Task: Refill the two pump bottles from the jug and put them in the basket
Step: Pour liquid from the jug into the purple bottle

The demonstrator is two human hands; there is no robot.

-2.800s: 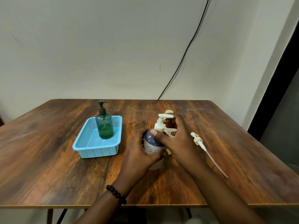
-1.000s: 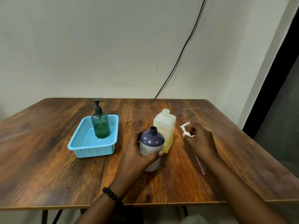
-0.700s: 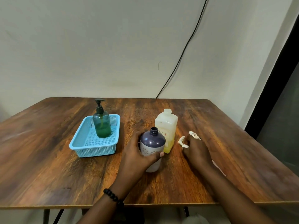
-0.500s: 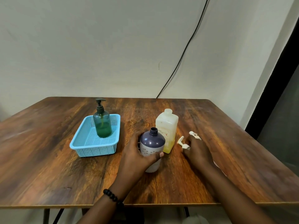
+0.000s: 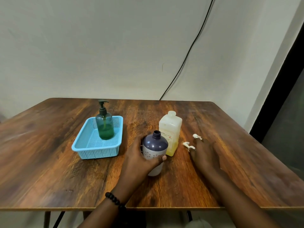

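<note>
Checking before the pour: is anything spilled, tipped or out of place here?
No spill or tipping shows. The purple bottle and jug stand upright, both uncapped. Two white pump heads lie loose on the table by the right hand.

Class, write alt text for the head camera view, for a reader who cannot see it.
A person's left hand grips an uncapped purple pump bottle on a wooden table, while the right hand rests by two white pump heads. Behind stands an open jug; a green pump bottle stands in a blue basket.

Basket [image 5: 92,145] light blue; bottle [image 5: 105,127] green; jug [image 5: 170,134] yellowish.
</note>
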